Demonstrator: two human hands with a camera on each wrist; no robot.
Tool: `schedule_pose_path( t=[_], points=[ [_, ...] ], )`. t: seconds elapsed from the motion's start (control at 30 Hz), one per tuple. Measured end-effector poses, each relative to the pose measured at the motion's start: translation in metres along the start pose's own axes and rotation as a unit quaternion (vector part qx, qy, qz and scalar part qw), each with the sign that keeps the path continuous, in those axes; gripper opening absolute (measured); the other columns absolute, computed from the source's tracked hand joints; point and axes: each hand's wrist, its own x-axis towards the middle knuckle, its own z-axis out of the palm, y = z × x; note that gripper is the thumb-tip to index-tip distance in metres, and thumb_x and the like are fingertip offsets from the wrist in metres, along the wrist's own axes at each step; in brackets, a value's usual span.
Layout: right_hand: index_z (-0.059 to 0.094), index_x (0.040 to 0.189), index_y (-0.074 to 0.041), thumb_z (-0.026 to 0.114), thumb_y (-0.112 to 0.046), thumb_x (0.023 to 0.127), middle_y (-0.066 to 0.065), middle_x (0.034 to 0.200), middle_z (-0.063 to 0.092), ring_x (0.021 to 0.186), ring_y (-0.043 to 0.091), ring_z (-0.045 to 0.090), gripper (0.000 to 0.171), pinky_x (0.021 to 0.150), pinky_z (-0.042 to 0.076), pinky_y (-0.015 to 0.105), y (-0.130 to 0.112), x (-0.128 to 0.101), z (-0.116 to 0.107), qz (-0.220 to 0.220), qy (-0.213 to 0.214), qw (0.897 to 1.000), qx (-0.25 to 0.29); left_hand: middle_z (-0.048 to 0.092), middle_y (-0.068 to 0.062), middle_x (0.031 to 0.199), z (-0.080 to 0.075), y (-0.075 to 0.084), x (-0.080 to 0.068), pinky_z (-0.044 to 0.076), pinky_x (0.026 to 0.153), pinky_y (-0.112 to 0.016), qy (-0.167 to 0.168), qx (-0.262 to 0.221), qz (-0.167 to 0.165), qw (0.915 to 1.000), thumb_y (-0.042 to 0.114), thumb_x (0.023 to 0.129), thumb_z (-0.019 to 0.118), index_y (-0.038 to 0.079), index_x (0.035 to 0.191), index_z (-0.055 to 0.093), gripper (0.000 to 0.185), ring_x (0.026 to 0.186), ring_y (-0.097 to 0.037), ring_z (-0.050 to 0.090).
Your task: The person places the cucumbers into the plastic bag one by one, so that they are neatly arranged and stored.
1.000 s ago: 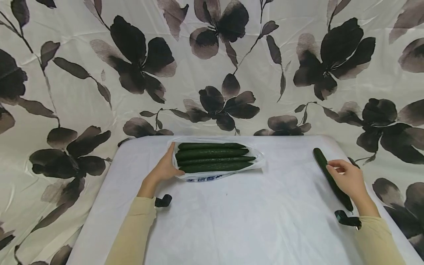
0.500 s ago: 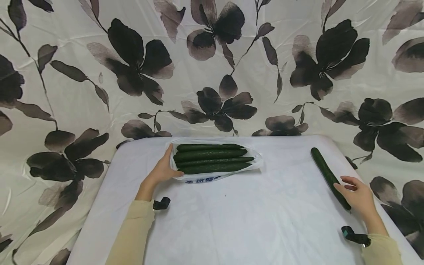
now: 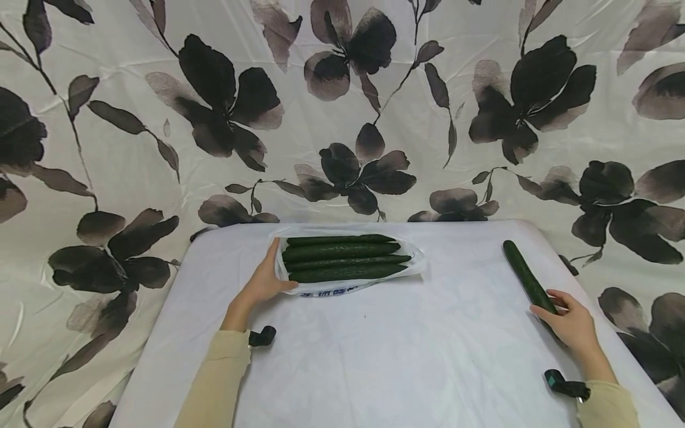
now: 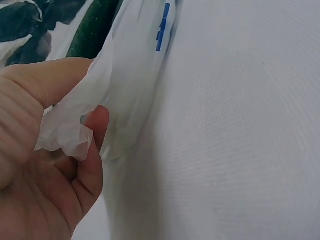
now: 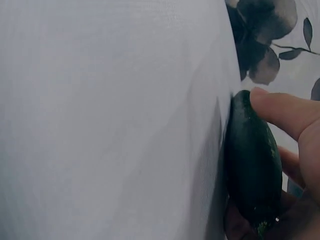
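Right hand [image 3: 571,324] has slid down to the loose cucumber's [image 3: 526,278] near end.
Its fingers now curl around it; left hand [image 3: 263,279] pinches the bag [image 3: 350,286] open.

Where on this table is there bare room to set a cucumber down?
The widest bare patch lies between the bag of cucumbers and the lone cucumber that the right hand grips, running down to the near edge. A narrower strip lies left of the left hand. It is crowded in the bag, which holds four cucumbers.
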Motion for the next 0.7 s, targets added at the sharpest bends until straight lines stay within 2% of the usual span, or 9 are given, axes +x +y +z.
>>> schedule_pose_path(
  t=[0.27,0.5,0.7],
  points=[
    [0.040,0.141,0.008,0.069,-0.032,0.090,0.040,0.130,0.045,0.117,0.055,0.044,0.071,0.091,0.039,0.064,-0.008,0.003,0.003,0.038,0.009,0.999,0.011,0.007,-0.020,0.160,0.002,-0.002,0.000,0.022,0.109,-0.060,-0.001,-0.003,-0.001,1.0000,0.021,0.072,0.087,0.013,0.156,-0.009,0.128,0.141,-0.044,0.020],
    [0.045,0.137,0.008,0.065,-0.017,0.091,0.038,0.126,0.049,0.114,0.053,0.047,0.056,0.092,0.036,0.063,-0.013,0.006,0.011,0.064,0.055,0.996,0.007,0.006,-0.018,0.161,0.005,-0.010,0.001,0.020,0.112,-0.056,-0.006,0.000,-0.010,0.9999,0.023,0.073,0.087,0.015,0.156,-0.008,0.126,0.143,-0.041,0.018],
    [0.047,0.136,0.008,0.063,-0.015,0.092,0.035,0.124,0.052,0.113,0.051,0.048,0.052,0.092,0.035,0.063,-0.014,0.003,0.013,0.051,0.069,0.996,0.017,0.010,-0.022,0.159,0.005,-0.014,0.000,0.022,0.110,-0.059,-0.007,0.001,-0.016,0.9998,0.026,0.073,0.087,0.016,0.156,-0.008,0.127,0.141,-0.044,0.020]
  ],
)
